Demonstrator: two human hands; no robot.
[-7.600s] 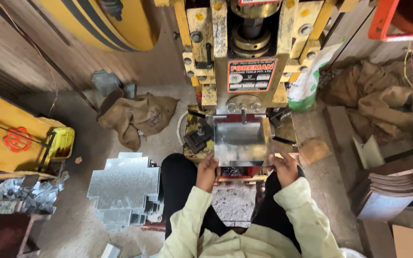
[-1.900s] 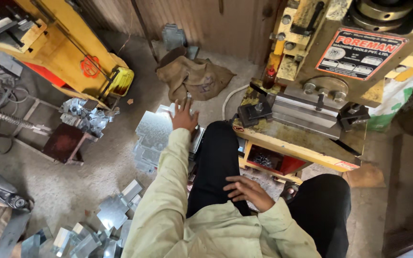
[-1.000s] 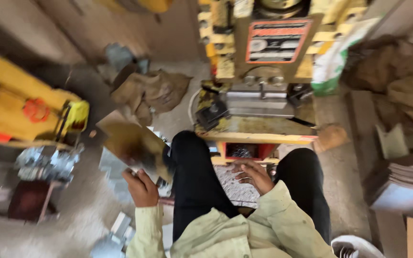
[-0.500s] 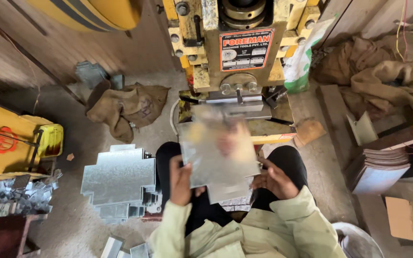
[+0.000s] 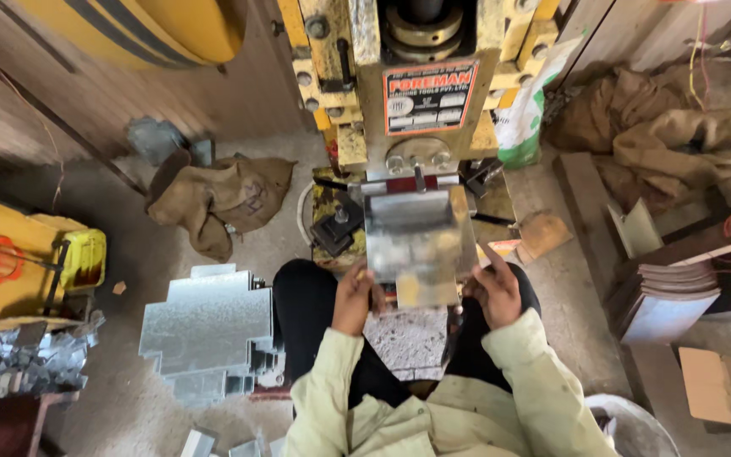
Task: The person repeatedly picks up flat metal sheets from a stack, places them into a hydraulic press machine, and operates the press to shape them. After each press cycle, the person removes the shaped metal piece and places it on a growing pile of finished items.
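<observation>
We've got the metal sheet (image 5: 417, 245) lying flat on the bed of the yellow press (image 5: 420, 93), right under its ram. Our left hand (image 5: 354, 296) pinches its near left corner, our right hand (image 5: 494, 288) grips the right edge, fingers curled. A stack of cut sheets (image 5: 209, 326) waits on the floor to our left

Field notes. Two seconds back my left hand (image 5: 354, 298) was stretched out to the stack of cut galvanised steel sheets (image 5: 209, 326) on the floor; it then lifted one off. Half a second ago that flat shiny steel sheet (image 5: 417, 239) was in the air over my lap. Now it lies forward at the yellow press machine (image 5: 412, 101), under the ram. My right hand (image 5: 494, 288) has left my thigh and taken the sheet's right edge; left grip is on its near-left corner.
</observation>
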